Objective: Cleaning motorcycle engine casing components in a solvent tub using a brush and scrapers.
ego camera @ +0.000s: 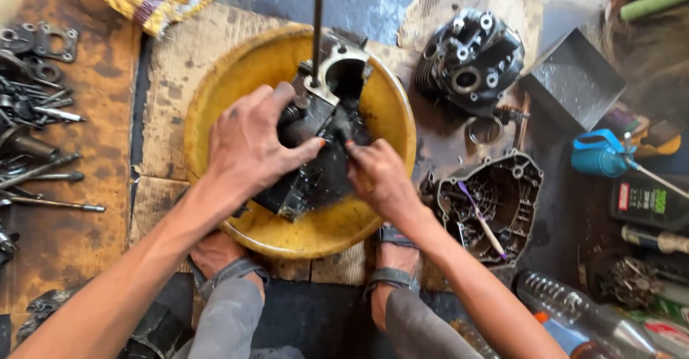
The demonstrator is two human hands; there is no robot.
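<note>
Much of the engine block point(319, 136) is hidden under my hands, and its grime makes the lower end hard to read; only the pale cylinder opening at its 12 o'clock end shows clearly. It lies inside the yellow basin point(237, 79), which sits on cardboard on the floor. A thin dark rod point(317, 21) rises from the block and is cut off by the top edge. My left hand point(247, 143) comes in from 7 o'clock, palm down, fingers wrapped over the block's left side and thumb pressed across its middle, gripping it. My right hand point(377, 176) comes from 5 o'clock, fingers curled and pinched against the block's dark face; whether it holds something small there I cannot tell. My sandalled feet are partly tucked under the basin's near rim. At 2 o'clock from the basin lies a black cylinder head point(470, 57), at 4 o'clock an open engine cover point(495, 201). Loose bolts and tools point(36, 115) lie at 9 o'clock, partly cut off by the frame edge.
</note>
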